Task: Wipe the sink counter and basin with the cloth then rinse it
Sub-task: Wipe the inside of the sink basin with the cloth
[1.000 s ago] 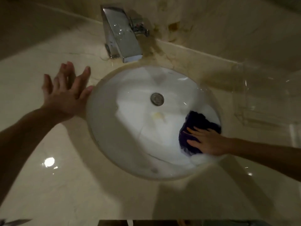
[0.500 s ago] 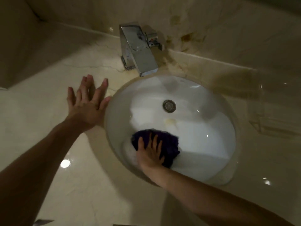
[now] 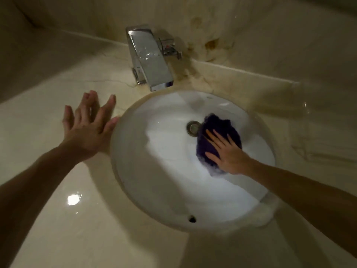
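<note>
Swept across the basin (image 3: 170, 190) from its near left wall, the cloth (image 3: 218, 132) now lies just right of the drain (image 3: 192, 128).

Counter (image 3: 58, 219) around the drain's bowl shines wet, with brown staining behind the drain near the tap (image 3: 150, 59), which looks shut off, so rinsing is likely yet to come. Left of the drain, the left hand (image 3: 90, 128) is braced on the counter at the bowl's rim as before, fingers spread apart, holding nothing. Right of the drain, the right hand (image 3: 228, 153) presses flat on the dark cloth, fingers splayed rather than clamped. Foam trails toward the near rim; basin wiping seems well under way.
</note>
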Tool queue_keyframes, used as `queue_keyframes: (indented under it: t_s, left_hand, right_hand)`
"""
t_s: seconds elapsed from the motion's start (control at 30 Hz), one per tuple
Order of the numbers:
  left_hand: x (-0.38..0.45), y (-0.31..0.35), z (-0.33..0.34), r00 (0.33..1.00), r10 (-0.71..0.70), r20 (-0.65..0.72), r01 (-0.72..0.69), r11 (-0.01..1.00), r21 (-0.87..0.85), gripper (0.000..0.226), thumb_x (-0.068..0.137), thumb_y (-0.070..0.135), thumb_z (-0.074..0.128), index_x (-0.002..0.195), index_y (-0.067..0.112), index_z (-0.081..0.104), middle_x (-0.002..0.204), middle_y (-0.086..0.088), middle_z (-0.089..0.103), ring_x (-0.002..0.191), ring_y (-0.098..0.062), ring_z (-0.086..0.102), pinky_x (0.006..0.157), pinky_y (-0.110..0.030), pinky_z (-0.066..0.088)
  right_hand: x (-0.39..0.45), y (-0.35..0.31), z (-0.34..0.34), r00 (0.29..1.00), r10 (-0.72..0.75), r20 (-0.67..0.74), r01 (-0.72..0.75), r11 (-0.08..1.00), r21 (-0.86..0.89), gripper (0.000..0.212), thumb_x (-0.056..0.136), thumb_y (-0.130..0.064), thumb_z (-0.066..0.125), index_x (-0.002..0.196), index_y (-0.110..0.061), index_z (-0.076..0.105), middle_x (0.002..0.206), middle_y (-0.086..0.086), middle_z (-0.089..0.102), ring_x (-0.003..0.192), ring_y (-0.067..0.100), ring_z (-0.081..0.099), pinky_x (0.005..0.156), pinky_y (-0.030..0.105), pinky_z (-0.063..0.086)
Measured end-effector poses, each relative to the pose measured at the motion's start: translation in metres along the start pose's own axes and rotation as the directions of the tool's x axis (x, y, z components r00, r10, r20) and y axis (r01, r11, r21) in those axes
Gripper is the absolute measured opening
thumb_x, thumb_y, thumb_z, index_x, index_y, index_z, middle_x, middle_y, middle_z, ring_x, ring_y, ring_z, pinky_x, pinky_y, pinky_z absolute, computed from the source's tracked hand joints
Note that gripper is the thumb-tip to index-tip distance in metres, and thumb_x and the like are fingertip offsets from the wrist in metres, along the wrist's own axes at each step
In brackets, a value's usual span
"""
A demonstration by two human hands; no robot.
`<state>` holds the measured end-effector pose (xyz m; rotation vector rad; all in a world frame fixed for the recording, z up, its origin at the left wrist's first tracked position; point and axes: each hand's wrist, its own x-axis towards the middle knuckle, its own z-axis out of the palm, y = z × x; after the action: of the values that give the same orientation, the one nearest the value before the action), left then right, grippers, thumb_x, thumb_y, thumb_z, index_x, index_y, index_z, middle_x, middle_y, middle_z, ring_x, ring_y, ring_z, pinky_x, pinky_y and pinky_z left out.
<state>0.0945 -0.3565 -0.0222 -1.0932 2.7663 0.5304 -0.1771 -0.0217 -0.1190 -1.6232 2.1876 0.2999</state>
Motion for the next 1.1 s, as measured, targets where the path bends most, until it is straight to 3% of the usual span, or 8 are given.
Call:
queue_keyframes:
  t_s: [0.07, 0.23, 0.37, 0.6, 0.87, 0.93, 1.0, 1.1]
  left_hand:
    - [-0.001, 0.001, 0.0, 1.0, 0.009, 0.001, -0.009, 1.0, 0.013, 0.06, 0.087, 0.072, 0.006, 0.145, 0.06, -0.008, 0.164, -0.007, -0.013, 0.148, -0.015, -0.02, 0.116, -0.046, -0.017]
    - [-0.001, 0.002, -0.001, 1.0, -0.014, 0.0, 0.014, 1.0, 0.019, 0.06, 0.086, 0.071, 0.003, 0.143, 0.061, -0.01, 0.164, -0.005, -0.012, 0.149, -0.014, -0.018, 0.118, -0.048, -0.014]
    - [-0.001, 0.002, -0.001, 1.0, -0.013, -0.007, 0.013, 1.0, 0.017, 0.059, 0.085, 0.073, 0.002, 0.141, 0.063, -0.012, 0.164, -0.003, -0.013, 0.149, -0.014, -0.018, 0.117, -0.046, -0.015]
    - [0.0, 0.0, 0.003, 1.0, -0.005, -0.029, 0.006, 1.0, 0.024, 0.058, 0.088, 0.07, 0.009, 0.145, 0.062, -0.003, 0.164, -0.004, -0.007, 0.15, -0.014, -0.013, 0.118, -0.047, -0.011]
    - [-0.001, 0.0, 0.001, 0.999, -0.004, -0.04, 0.003, 1.0, -0.018, 0.058, 0.083, 0.076, 0.007, 0.14, 0.068, -0.004, 0.164, -0.008, -0.003, 0.15, -0.017, -0.009, 0.118, -0.047, -0.009]
    - [-0.001, -0.002, 0.002, 1.0, -0.011, -0.022, 0.011, 1.0, -0.009, 0.06, 0.084, 0.075, 0.008, 0.142, 0.065, -0.003, 0.164, -0.006, -0.006, 0.15, -0.015, -0.012, 0.118, -0.047, -0.011]
    - [0.0, -0.004, 0.003, 1.0, -0.003, -0.026, 0.003, 1.0, -0.005, 0.059, 0.086, 0.073, 0.009, 0.143, 0.063, -0.003, 0.164, -0.006, -0.006, 0.15, -0.015, -0.013, 0.117, -0.049, -0.01]
    - [0.0, -0.003, 0.006, 1.0, -0.002, -0.018, 0.002, 1.0, -0.007, 0.059, 0.088, 0.071, 0.008, 0.144, 0.06, -0.005, 0.164, -0.007, -0.008, 0.15, -0.016, -0.014, 0.118, -0.051, -0.011]
  right_hand:
    - [-0.038, -0.02, 0.008, 0.997, 0.057, 0.055, -0.06, 0.997, 0.046, 0.068, 0.103, -0.054, 0.006, 0.156, -0.016, 0.024, 0.164, 0.012, 0.027, 0.152, 0.035, 0.021, 0.112, 0.067, 0.03]
    - [-0.043, -0.125, 0.001, 0.992, -0.028, 0.123, -0.013, 0.949, 0.314, 0.085, 0.083, -0.073, -0.017, 0.157, -0.031, -0.007, 0.161, -0.014, -0.017, 0.152, 0.014, -0.02, 0.124, 0.048, -0.012]
    - [0.019, -0.164, -0.012, 0.991, -0.134, -0.002, 0.128, 0.94, 0.317, 0.068, 0.101, -0.061, 0.007, 0.16, -0.027, 0.004, 0.167, -0.007, -0.005, 0.154, 0.017, -0.013, 0.124, 0.048, -0.011]
    - [0.115, -0.101, -0.052, 0.956, -0.269, -0.114, 0.259, 0.961, -0.097, 0.064, 0.102, -0.056, 0.025, 0.158, -0.025, 0.024, 0.165, 0.0, 0.027, 0.153, 0.023, 0.021, 0.125, 0.05, 0.007]
    - [0.037, 0.033, -0.036, 0.996, -0.037, -0.08, 0.011, 0.951, -0.31, 0.066, 0.099, -0.04, 0.037, 0.158, -0.012, 0.026, 0.163, 0.009, 0.031, 0.149, 0.028, 0.03, 0.125, 0.052, 0.007]
    - [0.001, 0.028, -0.029, 0.993, 0.11, 0.041, -0.099, 0.972, -0.211, 0.067, 0.1, -0.048, 0.019, 0.157, -0.014, 0.029, 0.163, 0.011, 0.03, 0.149, 0.03, 0.03, 0.123, 0.057, 0.008]
    - [-0.028, 0.007, -0.021, 0.942, 0.307, 0.137, -0.295, 0.95, -0.103, 0.084, 0.091, -0.058, -0.012, 0.16, -0.016, 0.013, 0.169, 0.01, 0.009, 0.155, 0.028, 0.01, 0.121, 0.057, -0.005]
    - [-0.062, -0.06, -0.017, 0.767, 0.504, 0.397, -0.58, 0.81, 0.092, 0.073, 0.098, -0.059, 0.0, 0.159, -0.021, -0.011, 0.167, -0.001, -0.02, 0.154, 0.02, -0.015, 0.121, 0.052, -0.013]
